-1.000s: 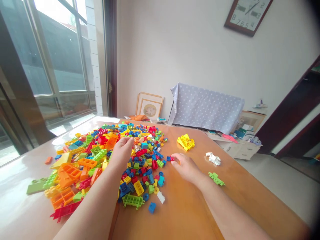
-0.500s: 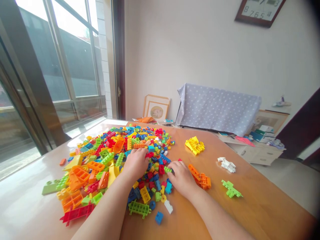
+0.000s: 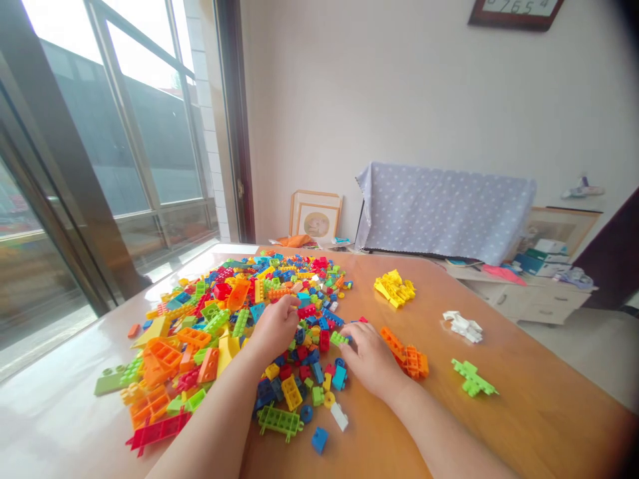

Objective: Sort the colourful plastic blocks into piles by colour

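Note:
Over the middle of a big heap of toy building blocks [image 3: 210,319] is my left hand [image 3: 275,327]. Its fingers are bent together and point right among small blocks; anything pinched there is hidden. At the heap's right edge, my right hand [image 3: 370,352] has a light green building block [image 3: 339,338] between its thumb and fingertips. A red block [image 3: 324,340] lies just left of that one. Nearer to me are a turquoise block [image 3: 339,378], a white block [image 3: 339,417], a blue block [image 3: 319,440] and a green wheel base [image 3: 279,422].
Right of the heap lie separate groups: yellow blocks [image 3: 395,289], orange blocks [image 3: 412,359], white blocks [image 3: 463,326] and light green blocks [image 3: 473,379]. All rest on the brown table [image 3: 399,432]. Beyond it are a cloth-covered object [image 3: 444,213] and a low cabinet [image 3: 539,301].
The view has tilted slightly down. My left hand's fingers have drawn in more tightly over the heap. My right hand and the light green block have shifted slightly right.

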Demonstrator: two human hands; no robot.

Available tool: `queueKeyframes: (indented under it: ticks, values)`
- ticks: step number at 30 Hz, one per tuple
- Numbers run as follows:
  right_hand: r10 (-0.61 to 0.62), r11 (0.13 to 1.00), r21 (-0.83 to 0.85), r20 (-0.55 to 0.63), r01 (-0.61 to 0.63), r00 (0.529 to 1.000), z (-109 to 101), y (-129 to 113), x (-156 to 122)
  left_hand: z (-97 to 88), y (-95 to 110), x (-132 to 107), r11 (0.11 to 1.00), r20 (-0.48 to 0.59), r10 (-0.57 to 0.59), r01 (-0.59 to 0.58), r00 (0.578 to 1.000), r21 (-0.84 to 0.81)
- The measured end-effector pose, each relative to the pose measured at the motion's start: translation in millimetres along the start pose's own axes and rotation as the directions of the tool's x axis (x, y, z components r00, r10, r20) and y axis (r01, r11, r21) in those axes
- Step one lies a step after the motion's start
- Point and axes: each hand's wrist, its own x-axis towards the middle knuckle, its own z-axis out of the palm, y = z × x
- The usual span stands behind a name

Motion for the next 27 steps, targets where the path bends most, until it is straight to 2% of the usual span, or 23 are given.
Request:
queueKeyframes:
  ticks: [4, 8, 12, 17, 23, 27]
  values:
    - [0.124, 0.985, 0.128, -0.039, -0.118, 0.991, -1.4, -2.2, 0.3, 2.8, 1.8, -1.4, 0.971, -0.004, 0.011, -0.012, 1.000, -0.239]
    - [0.199, 0.950, 0.252, -0.036, -0.184, 0.979, 0.9, 2.2, 1.1, 2.4, 9.9, -5.3, 0.956, 0.001, 0.031, -0.030, 1.000, -0.292]
    - [0.208, 0.913, 0.366, -0.035, -0.181, 0.977, 4.0, 6.3, 2.0, 4.0, 10.0, -5.8, 0.957, 0.006, 0.086, -0.081, 0.996, -0.278]
    - [0.196, 0.901, 0.398, -0.018, -0.173, 0.980, 4.1, -1.1, 0.9, 8.4, 4.9, -4.3, 0.966, 0.015, 0.175, -0.169, 0.984, -0.196]
    - [0.201, 0.881, 0.440, -0.014, -0.174, 0.980, 3.3, -5.1, -0.1, 6.3, 14.4, -9.7, 0.962, 0.059, 0.249, -0.239, 0.967, -0.132]
    - [0.210, 0.869, 0.457, 0.006, -0.190, 0.978, 3.0, -0.8, -0.8, 5.5, 18.3, -14.1, 0.967, 0.079, 0.252, -0.247, 0.965, -0.060]
